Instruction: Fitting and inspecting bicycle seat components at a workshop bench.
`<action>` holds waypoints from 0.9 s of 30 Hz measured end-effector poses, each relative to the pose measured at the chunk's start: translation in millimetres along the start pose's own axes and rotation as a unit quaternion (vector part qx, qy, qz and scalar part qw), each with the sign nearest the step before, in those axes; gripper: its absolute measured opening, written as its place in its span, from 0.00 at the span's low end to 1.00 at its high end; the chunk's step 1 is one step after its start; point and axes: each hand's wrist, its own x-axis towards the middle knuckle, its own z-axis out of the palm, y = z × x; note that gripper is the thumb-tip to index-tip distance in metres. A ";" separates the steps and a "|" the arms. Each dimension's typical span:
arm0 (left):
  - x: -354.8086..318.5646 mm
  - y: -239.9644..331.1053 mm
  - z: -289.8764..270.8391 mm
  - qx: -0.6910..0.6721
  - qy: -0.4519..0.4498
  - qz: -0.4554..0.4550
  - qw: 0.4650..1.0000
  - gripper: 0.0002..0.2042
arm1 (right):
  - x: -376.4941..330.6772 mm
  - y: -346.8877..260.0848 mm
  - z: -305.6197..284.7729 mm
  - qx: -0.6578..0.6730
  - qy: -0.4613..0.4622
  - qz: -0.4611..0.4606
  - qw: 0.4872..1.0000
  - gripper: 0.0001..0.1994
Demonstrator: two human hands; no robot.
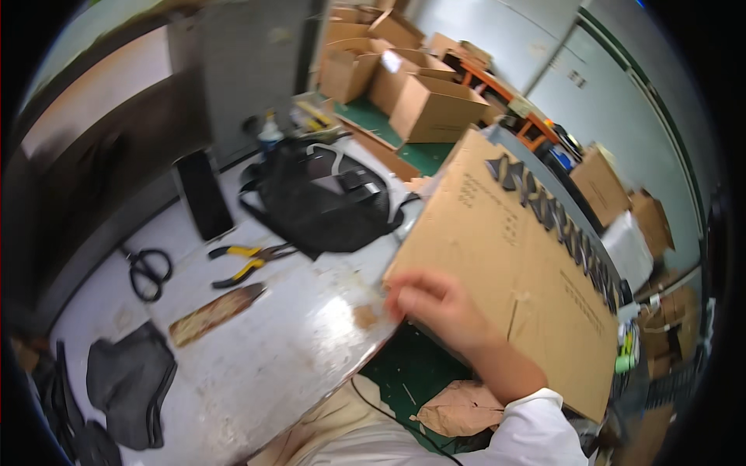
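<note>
Off the right edge of the table (280, 365), with right hand (447, 311) at table-side corner of cardboard carton (466, 233); shows half-curled fingers (423, 281), can't tell if gripping anything. Likely lining up a grip; calls for opening wider around carton edge.

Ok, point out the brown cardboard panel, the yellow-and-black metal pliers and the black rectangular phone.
Cardboard panel (524, 276), head view, bare middle.
Pliers (252, 266), head view, lower handle.
Phone (203, 196), head view, dark face.
</note>
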 end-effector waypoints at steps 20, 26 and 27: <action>35.3 -9.2 67.8 0.158 -0.039 0.086 0.983 0.08 | 148.1 15.7 -399.4 0.192 0.590 -0.275 0.734 0.25; 36.8 -5.6 67.1 0.118 -0.015 0.107 0.987 0.08 | 148.8 -39.3 -258.3 -0.411 0.468 -0.550 0.557 0.15; 36.1 -5.8 62.8 0.108 -0.049 0.086 0.989 0.07 | 145.2 -50.9 -221.9 -0.519 0.400 -0.590 0.471 0.15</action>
